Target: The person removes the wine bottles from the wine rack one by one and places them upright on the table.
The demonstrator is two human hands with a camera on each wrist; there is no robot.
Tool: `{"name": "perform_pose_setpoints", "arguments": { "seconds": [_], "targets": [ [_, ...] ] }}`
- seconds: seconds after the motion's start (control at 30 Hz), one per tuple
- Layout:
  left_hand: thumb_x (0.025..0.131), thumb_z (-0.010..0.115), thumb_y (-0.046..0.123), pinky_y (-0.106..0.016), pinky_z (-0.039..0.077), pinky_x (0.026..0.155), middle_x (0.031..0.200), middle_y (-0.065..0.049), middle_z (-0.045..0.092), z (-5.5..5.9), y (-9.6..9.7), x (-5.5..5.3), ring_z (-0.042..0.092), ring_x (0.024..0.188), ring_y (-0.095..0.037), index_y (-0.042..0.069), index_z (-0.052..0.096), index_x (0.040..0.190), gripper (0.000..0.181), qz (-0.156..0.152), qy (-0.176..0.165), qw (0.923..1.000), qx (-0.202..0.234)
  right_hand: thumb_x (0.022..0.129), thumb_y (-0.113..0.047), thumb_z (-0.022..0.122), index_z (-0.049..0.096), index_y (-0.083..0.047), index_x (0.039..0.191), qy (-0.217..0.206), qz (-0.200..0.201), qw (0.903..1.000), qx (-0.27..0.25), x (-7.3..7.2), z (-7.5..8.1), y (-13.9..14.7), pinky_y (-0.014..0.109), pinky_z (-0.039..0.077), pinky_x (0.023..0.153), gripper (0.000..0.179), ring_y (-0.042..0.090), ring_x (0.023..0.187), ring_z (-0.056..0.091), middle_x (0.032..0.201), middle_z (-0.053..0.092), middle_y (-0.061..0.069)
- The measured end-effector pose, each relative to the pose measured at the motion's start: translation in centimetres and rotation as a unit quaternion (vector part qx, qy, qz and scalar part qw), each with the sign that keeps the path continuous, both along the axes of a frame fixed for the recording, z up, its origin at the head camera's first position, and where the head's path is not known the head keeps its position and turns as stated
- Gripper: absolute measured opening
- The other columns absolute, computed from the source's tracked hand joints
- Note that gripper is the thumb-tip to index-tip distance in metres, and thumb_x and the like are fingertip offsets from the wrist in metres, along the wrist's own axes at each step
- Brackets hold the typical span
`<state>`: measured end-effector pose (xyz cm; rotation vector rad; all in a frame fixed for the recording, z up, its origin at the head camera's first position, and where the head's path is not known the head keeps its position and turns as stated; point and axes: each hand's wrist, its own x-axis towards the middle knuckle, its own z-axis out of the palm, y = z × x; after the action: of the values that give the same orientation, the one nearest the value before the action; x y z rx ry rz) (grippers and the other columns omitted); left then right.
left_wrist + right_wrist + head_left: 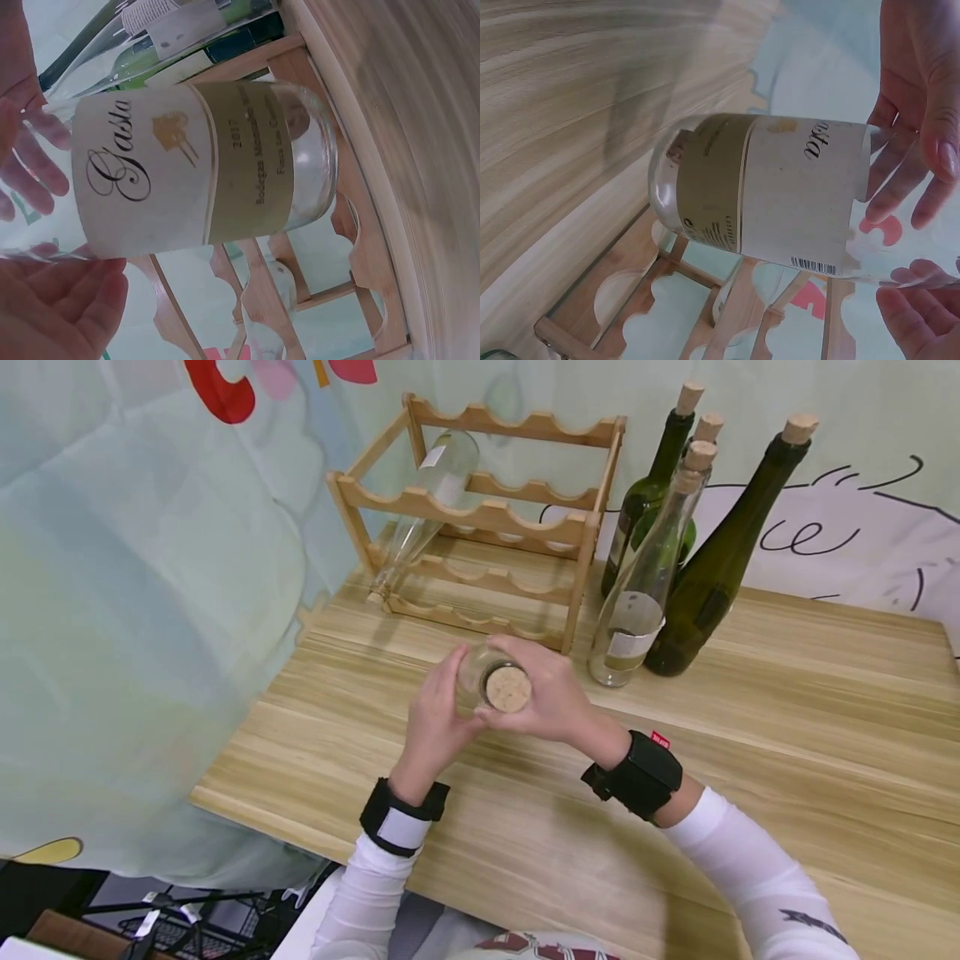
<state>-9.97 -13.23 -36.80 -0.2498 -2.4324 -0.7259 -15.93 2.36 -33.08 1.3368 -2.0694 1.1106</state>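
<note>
Both hands hold a clear glass wine bottle [472, 681] upright over the table, its cork [508, 688] pointing up at the head camera. My left hand [437, 714] grips it from the left side. From the right, my right hand [546, 687] wraps round it near the neck. A white and olive-gold label [150, 172] shows in the left wrist view, and the same label [795, 199] appears in the right wrist view with a barcode. The fingers sit above the label, leaving the lower body and the base uncovered.
Behind the hands stands a wooden wine rack [495, 514], with a clear bottle [427, 502] lying in it, neck toward the front. Right of the rack several corked bottles stand together, including a clear one [630, 618] and a dark green one [712, 577]. The wooden table [787, 735] extends right.
</note>
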Motion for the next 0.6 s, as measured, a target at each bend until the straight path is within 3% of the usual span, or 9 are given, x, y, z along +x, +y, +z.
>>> {"name": "perform_pose_setpoints", "arguments": {
  "seconds": [0.33, 0.6],
  "targets": [
    [0.059, 0.078, 0.035, -0.037, 0.048, 0.082, 0.109, -0.012, 0.061, 0.2, 0.8, -0.5, 0.059, 0.095, -0.026, 0.002, 0.047, 0.121, 0.077, -0.029, 0.006, 0.9994, -0.02, 0.068, -0.056, 0.061, 0.058, 0.0, 0.098, -0.05, -0.026, 0.9983, -0.011, -0.2, -0.5, 1.2, 0.033, 0.05, 0.067, 0.064, 0.021, 0.078, 0.062, 0.087, 0.064, 0.012],
    [0.054, 0.076, 0.044, -0.033, 0.048, 0.075, 0.099, -0.007, 0.064, 0.2, 2.1, -1.5, 0.06, 0.086, -0.021, 0.005, 0.054, 0.111, 0.072, -0.06, 0.032, 0.9973, -0.026, 0.06, -0.029, 0.074, 0.055, 0.0, 0.106, -0.15, -0.032, 0.9879, -0.021, -0.4, -0.8, 2.2, 0.032, 0.05, 0.072, 0.057, 0.021, 0.085, 0.062, 0.096, 0.064, 0.013]
  ]
}}
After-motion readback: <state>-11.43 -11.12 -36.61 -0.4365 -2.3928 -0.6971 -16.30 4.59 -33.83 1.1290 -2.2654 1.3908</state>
